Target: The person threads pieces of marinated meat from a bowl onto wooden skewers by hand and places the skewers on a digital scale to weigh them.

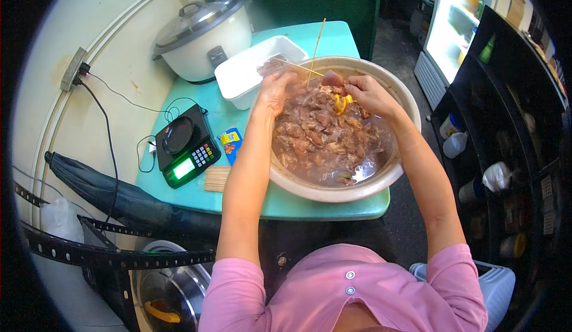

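A wide beige basin holds many marinated meat pieces in brownish liquid. Over its far right part, my right hand pinches a dark reddish piece of meat. My left hand is at the basin's left rim, its fingers smeared by motion, so its grip is unclear. One thin wooden skewer slants toward the held meat. Another skewer stands nearly upright between my hands. Something yellow shows in the meat below my right hand.
Behind my left hand sits a white tray with some meat inside. A rice cooker, a digital scale, a blue-yellow packet and a bundle of skewers share the turquoise table. Black shelves stand at right.
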A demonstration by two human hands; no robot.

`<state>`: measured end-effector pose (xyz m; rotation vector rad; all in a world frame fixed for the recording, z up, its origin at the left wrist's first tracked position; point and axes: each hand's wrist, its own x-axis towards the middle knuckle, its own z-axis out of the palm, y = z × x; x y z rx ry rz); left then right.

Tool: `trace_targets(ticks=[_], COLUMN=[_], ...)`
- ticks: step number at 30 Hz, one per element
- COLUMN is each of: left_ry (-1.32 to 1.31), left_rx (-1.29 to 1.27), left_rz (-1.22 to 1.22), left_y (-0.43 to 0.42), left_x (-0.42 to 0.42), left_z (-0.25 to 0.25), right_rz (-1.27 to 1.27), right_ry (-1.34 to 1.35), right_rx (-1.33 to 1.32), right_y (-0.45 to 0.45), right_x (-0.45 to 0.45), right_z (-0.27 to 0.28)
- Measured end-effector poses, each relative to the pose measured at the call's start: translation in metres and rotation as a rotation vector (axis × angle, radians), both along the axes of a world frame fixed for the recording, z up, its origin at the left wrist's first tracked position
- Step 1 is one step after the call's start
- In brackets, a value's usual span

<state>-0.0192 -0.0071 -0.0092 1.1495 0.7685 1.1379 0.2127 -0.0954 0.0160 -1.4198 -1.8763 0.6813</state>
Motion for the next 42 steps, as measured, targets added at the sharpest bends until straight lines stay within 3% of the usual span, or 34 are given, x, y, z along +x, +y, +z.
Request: trace_targets(ticks=[6,21,27,32,35,42], left_ry=[-0.181,0.015,-0.201,0.083,0.093,-0.01], left_rx=[-0.152,-0.055,-0.178,0.008,0.025,-0.044], left_rz=[-0.125,-0.001,-0.019,0.146,0.093,0.049], left_y=[0.005,0.015,0.01,0.015,0.021,0.004], left_x=[-0.001,-0.006,-0.006,-0.007,-0.007,-0.008], left_z=[-0.002,-0.013,-0.008,-0.016,-0.021,-0.005], right_rz=[-0.069,-0.047,-0.058,-0.064,-0.143,-0.193], right_ry=[-0.032,-0.01,0.043,0.071,-0.092,-0.055], right_rx=[0.023,0.095,0.102,0.038,0.106,0.214], right_y=[0.001,0.009,-0.001,-0.03,-0.042,-0.069], right_x=[0.0,0.004,-0.003,-0.008,-0.005,-0.01], right_z=[-0.003,-0.011,-0.004,0.003,-0.009,-0.007])
